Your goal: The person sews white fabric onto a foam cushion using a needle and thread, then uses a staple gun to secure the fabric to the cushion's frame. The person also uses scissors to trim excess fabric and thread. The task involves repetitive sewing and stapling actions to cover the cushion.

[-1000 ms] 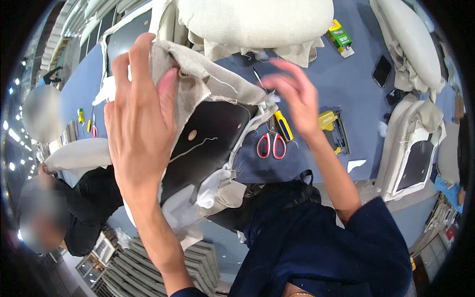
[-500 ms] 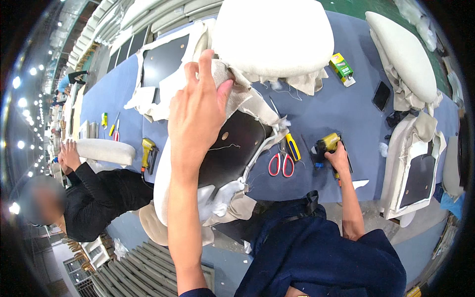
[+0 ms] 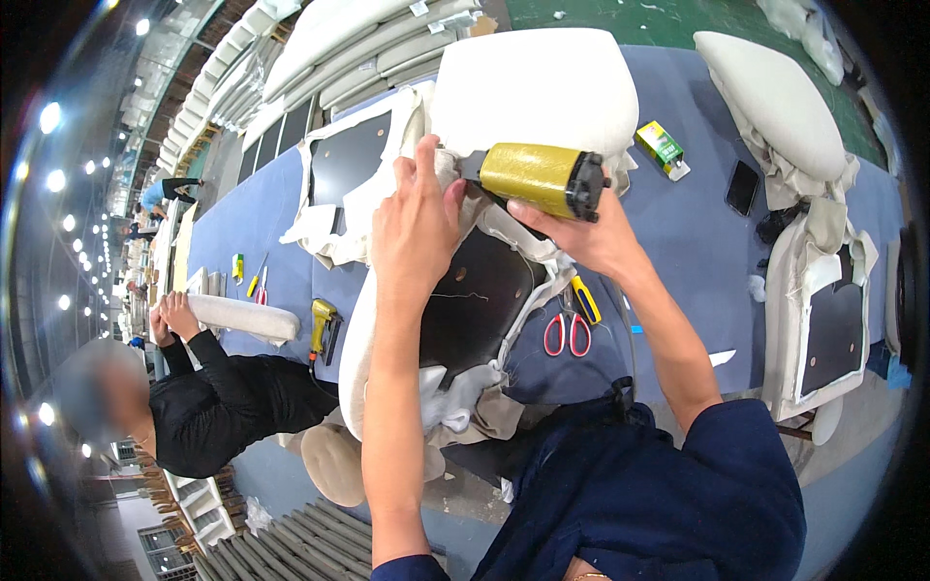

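My right hand (image 3: 596, 232) grips a yellow pneumatic staple gun (image 3: 531, 176), its nose at the far edge of an upholstered seat cushion (image 3: 356, 373). The cushion lies underside up, showing a black board (image 3: 470, 315) framed by loose pale fabric (image 3: 513, 232). My left hand (image 3: 412, 232) is closed on the fabric at that far edge, thumb beside the gun's nose. Whether the nose touches the cushion is hard to tell. White padding (image 3: 465, 392) bulges from the near edge. Red-handled scissors (image 3: 568, 334) and a yellow-handled tool (image 3: 586, 300) lie to the right.
A finished-looking white cushion (image 3: 538, 87) stands beyond my hands. Rightward are a green-yellow box (image 3: 661, 150), a phone (image 3: 742, 187) and more cushions (image 3: 775, 97). At left, a person in black (image 3: 232, 397) handles a pale cushion (image 3: 247, 318) near another staple gun (image 3: 323, 329).
My right hand has lifted the staple gun off the table and brought it left to the cushion's far edge. My left hand stays on the fabric there. The view has shifted slightly.
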`<state>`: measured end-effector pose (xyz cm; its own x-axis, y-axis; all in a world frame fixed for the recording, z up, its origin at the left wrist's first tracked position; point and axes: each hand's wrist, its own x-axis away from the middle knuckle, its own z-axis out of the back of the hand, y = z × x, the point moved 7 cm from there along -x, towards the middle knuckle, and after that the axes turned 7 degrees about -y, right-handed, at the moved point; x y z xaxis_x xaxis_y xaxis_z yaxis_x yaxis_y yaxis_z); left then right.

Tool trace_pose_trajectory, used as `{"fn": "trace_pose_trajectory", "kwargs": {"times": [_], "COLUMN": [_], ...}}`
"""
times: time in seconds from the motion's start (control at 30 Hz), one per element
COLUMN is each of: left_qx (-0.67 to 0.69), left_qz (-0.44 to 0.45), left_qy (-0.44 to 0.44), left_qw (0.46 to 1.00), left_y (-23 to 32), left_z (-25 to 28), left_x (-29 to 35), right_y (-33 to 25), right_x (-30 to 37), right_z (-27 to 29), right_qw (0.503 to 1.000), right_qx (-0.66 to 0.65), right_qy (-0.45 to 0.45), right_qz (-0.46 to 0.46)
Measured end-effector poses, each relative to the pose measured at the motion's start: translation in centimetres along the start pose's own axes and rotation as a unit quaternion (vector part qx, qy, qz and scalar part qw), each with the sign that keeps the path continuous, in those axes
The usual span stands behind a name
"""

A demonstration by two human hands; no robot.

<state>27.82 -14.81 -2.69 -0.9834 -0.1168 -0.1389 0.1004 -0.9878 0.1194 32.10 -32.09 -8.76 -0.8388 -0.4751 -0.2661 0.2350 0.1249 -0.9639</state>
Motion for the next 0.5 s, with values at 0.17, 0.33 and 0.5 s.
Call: {"fn": "trace_pose_trajectory", "kwargs": {"times": [0.17, 0.33, 0.5], "left_qx": [-0.012, 0.032, 0.049], "left_qz": [-0.012, -0.011, -0.006], "left_qy": [0.014, -0.016, -0.031], "left_qw": [1.0, 0.999, 0.998], "left_y": [0.1, 0.3, 0.1], "left_z": [-0.2, -0.2, 0.0], "left_x": [0.3, 0.6, 1.0], "right_y": [0.7, 3.5, 0.2], "right_x": [-0.2, 0.0, 1.0], "right_z": [-0.7, -0.6, -1.4], "right_qw": [0.998, 0.992, 0.992], "right_qx": [0.04, 0.108, 0.111], "right_qy": [-0.036, -0.021, -0.035], "right_qz": [0.035, 0.055, 0.04]}}
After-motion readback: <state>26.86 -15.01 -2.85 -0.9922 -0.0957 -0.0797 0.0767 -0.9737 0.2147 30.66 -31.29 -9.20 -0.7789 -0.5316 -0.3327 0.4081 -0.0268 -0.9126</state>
